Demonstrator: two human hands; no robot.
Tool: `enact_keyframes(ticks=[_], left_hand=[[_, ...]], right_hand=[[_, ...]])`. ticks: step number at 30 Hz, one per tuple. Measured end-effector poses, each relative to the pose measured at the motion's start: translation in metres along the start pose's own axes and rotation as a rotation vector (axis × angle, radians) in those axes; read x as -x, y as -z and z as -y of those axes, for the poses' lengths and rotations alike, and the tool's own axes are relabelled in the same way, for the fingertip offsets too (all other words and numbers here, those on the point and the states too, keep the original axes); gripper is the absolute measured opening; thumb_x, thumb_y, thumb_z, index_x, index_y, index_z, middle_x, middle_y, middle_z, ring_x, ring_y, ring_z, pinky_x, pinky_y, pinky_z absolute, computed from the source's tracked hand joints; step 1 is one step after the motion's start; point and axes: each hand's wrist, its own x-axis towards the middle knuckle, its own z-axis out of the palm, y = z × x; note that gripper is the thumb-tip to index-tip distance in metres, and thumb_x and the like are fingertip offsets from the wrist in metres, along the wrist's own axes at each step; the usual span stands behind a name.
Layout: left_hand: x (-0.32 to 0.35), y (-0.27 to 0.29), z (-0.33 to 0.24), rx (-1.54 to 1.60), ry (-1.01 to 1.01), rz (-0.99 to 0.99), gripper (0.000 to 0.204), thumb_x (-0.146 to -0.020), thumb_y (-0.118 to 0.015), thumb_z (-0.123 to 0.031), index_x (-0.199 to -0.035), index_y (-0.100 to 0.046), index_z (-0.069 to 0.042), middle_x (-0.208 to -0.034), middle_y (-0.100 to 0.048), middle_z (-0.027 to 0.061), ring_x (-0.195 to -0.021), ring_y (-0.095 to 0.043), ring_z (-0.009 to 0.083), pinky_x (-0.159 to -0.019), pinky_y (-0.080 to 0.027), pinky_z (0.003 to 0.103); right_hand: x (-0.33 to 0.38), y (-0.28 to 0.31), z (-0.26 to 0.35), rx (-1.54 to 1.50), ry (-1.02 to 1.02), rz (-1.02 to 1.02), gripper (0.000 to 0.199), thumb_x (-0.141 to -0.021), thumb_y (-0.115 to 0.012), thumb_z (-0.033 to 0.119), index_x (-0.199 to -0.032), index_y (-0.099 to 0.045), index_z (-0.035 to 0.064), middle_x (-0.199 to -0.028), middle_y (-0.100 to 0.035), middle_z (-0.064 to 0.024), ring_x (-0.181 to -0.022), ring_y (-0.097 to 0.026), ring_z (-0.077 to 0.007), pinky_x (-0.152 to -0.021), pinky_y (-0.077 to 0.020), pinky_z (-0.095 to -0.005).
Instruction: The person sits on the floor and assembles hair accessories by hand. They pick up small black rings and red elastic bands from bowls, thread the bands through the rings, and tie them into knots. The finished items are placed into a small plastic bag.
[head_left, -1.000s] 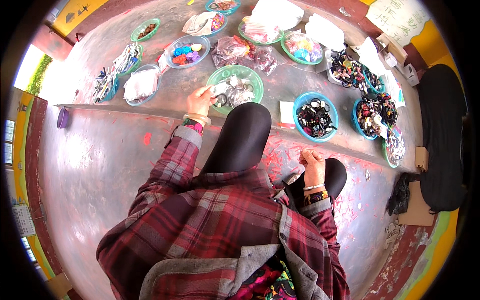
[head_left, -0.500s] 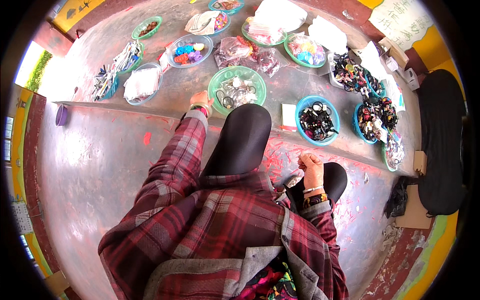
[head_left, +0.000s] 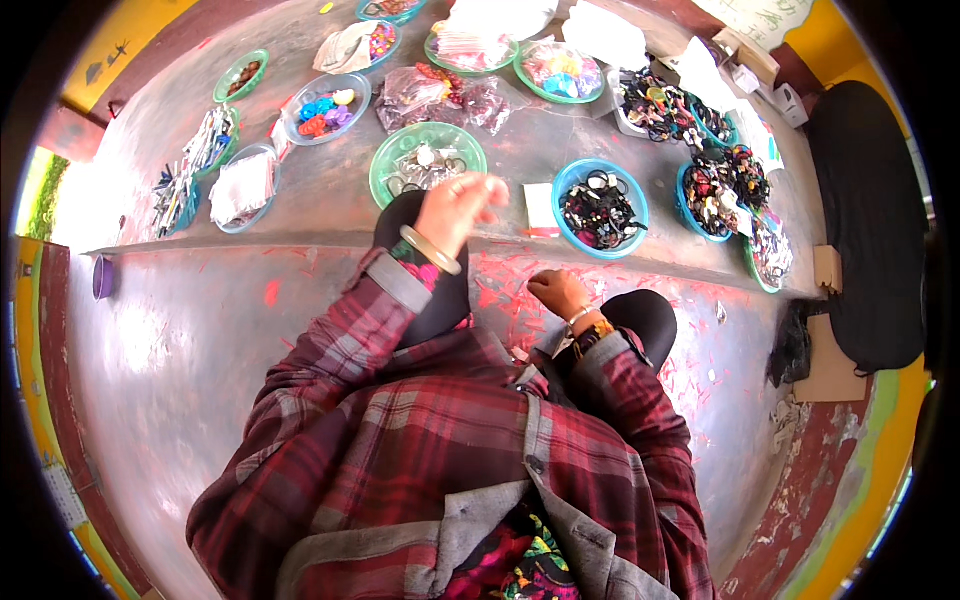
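Observation:
My left hand [head_left: 460,212], blurred by motion and with a bangle at its wrist, is raised above my left knee. It covers the near edge of a green bowl [head_left: 378,165] holding clear packets and dark bands. Its fingers are bent, and whether they hold anything cannot be made out. Over my lap, my right hand [head_left: 560,292] has its fingers curled closed; anything inside them is hidden. Ahead of it stands a blue bowl [head_left: 603,210] full of black hair ties. Between the two bowls lies a white card [head_left: 541,208] with a red edge.
On the raised ledge [head_left: 330,222] stand several bowls: pens [head_left: 208,140], white packets [head_left: 243,190], coloured pieces [head_left: 328,112], and more hair ties [head_left: 722,195]. A bulging plastic bag [head_left: 435,98] lies among them. Red scraps [head_left: 500,285] litter the floor below. A purple cup [head_left: 103,277] stands left.
My left hand has left the ledge edge beside the green bowl and moved right, over my knee. My right hand has shifted left and slightly up. The view has shifted a little.

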Motion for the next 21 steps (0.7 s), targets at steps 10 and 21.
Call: enact_keyframes(ticks=[10, 21], left_hand=[[0.004, -0.012, 0.082, -0.213, 0.354, -0.058, 0.022, -0.088, -0.047, -0.016, -0.086, -0.059, 0.002, -0.080, -0.061, 0.0072, -0.070, -0.059, 0.0131, -0.057, -0.047, 0.022], [0.004, -0.013, 0.081, -0.257, 0.368, -0.042, 0.021, -0.087, -0.046, -0.015, -0.086, -0.059, 0.002, -0.080, -0.061, 0.0074, -0.070, -0.060, 0.0133, -0.057, -0.047, 0.023]], right_hand=[[-0.058, -0.019, -0.024, 0.414, -0.197, -0.009, 0.034, -0.078, -0.048, 0.021, -0.107, -0.055, 0.0057, -0.131, -0.033, -0.0176, -0.115, -0.040, -0.0316, -0.089, -0.0402, -0.0399], [-0.095, -0.052, -0.059, 0.435, -0.158, -0.185, 0.037, -0.080, -0.043, 0.013, -0.115, -0.041, 0.0026, -0.127, -0.039, -0.0144, -0.112, -0.044, -0.0267, -0.085, -0.0407, -0.0398]])
